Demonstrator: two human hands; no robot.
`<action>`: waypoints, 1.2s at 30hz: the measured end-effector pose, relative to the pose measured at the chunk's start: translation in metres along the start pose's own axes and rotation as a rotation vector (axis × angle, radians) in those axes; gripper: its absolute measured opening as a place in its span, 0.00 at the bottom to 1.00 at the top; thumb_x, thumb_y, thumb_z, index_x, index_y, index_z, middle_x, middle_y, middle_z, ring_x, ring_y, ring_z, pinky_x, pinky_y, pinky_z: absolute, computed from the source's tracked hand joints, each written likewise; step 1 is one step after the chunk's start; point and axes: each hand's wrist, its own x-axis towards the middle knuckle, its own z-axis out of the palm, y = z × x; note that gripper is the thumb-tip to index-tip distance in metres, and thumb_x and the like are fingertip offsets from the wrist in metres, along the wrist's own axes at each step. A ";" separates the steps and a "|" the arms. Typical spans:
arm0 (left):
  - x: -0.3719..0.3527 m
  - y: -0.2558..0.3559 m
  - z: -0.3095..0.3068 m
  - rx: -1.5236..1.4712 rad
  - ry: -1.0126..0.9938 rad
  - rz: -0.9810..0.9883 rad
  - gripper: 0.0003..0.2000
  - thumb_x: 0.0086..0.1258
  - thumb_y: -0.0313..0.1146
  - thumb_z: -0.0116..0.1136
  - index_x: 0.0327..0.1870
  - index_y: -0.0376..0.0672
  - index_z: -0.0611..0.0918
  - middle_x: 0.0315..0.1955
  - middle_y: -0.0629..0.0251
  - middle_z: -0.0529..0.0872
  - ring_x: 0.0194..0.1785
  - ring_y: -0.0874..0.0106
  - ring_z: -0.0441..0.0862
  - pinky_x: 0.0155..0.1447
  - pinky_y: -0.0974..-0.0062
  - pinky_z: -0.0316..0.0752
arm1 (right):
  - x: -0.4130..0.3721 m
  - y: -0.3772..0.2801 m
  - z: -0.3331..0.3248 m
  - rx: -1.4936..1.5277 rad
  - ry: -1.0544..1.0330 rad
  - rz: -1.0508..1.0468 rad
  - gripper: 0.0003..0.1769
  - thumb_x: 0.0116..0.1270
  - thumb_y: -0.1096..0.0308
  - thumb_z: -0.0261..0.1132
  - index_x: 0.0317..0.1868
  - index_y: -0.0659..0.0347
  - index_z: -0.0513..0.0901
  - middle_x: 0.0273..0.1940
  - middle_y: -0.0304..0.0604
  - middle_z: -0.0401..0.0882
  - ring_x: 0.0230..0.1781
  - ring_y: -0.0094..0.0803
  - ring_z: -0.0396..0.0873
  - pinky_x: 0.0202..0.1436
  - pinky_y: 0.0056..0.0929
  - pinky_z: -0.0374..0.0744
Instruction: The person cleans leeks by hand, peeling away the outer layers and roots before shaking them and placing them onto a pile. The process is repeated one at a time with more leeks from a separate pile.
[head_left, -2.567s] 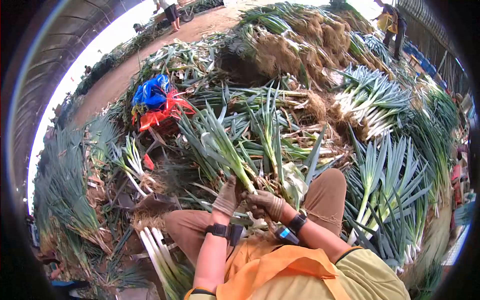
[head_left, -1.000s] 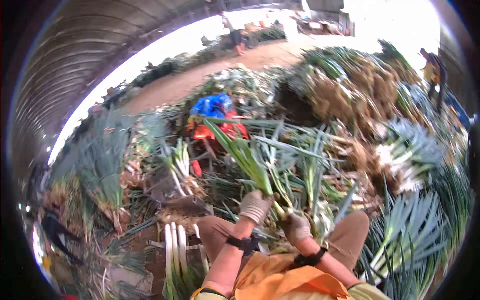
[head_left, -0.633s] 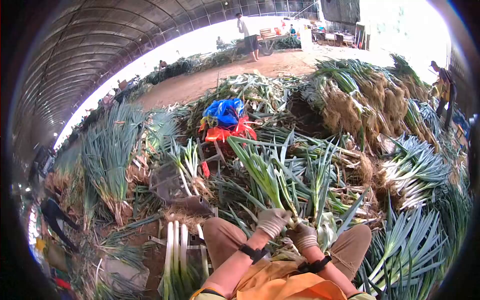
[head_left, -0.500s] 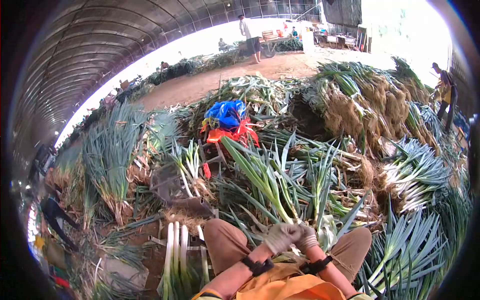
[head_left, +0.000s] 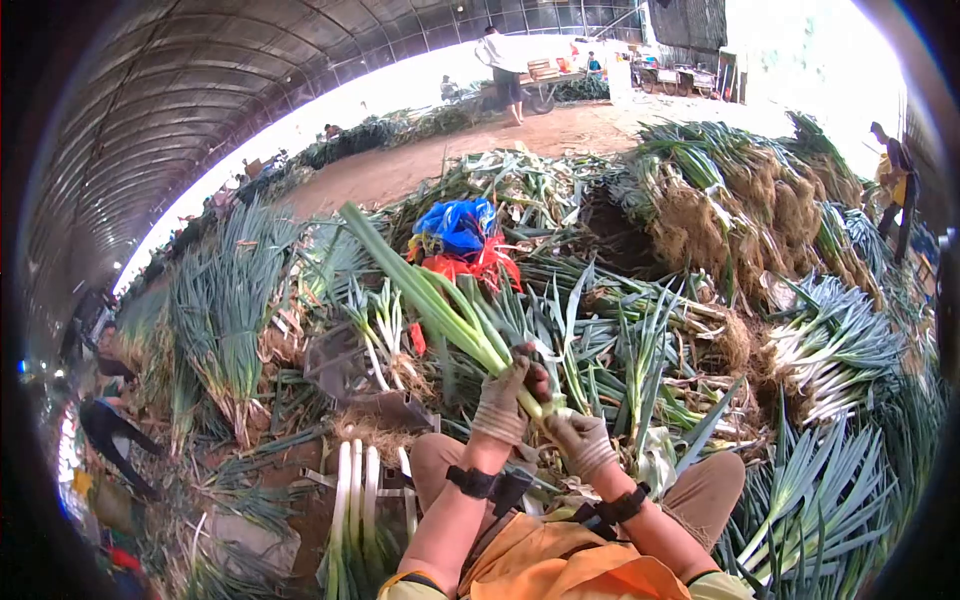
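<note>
One leek [head_left: 455, 322] sits in your left hand [head_left: 500, 408], fingers clamped; your right hand [head_left: 583, 441] touches its base, finger closure unclear; brace gently.

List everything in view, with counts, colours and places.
held leek: one, green-white, between hands
other leeks: many, green-white, all around
root pile: one, brown, upper right
blue plastic: one bundle, centre
red plastic: count unclear, beside blue
path: one, brown, back
cart: one, brown, back
roof: one, grey, upper left
people: several, mostly dark-clothed, edges and back
apron: one, orange, bottom
left hand, right hand: one each, pale-gloved, centre
</note>
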 end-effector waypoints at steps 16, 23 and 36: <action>0.044 0.120 0.013 0.265 0.228 0.083 0.04 0.61 0.32 0.55 0.34 0.43 0.76 0.17 0.70 0.73 0.13 0.82 0.63 0.18 0.85 0.62 | -0.003 0.138 -0.110 -1.204 -0.516 0.730 0.21 0.59 0.60 0.56 0.52 0.59 0.73 0.51 0.52 0.72 0.50 0.43 0.73 0.50 0.35 0.72; 0.048 0.020 0.022 0.211 0.418 0.129 0.04 0.60 0.28 0.53 0.35 0.45 0.73 0.15 0.71 0.72 0.12 0.82 0.67 0.14 0.84 0.65 | -0.014 0.058 -0.002 -0.047 -0.054 -0.059 0.29 0.55 0.71 0.64 0.58 0.62 0.66 0.39 0.40 0.77 0.34 0.25 0.72 0.40 0.21 0.73; -0.019 -0.012 0.000 0.139 -0.277 -0.157 0.22 0.64 0.38 0.52 0.57 0.39 0.68 0.39 0.57 0.80 0.41 0.73 0.78 0.45 0.78 0.75 | -0.044 0.036 -0.012 0.202 -0.037 0.233 0.09 0.59 0.71 0.57 0.41 0.62 0.75 0.19 0.31 0.70 0.14 0.18 0.66 0.16 0.17 0.66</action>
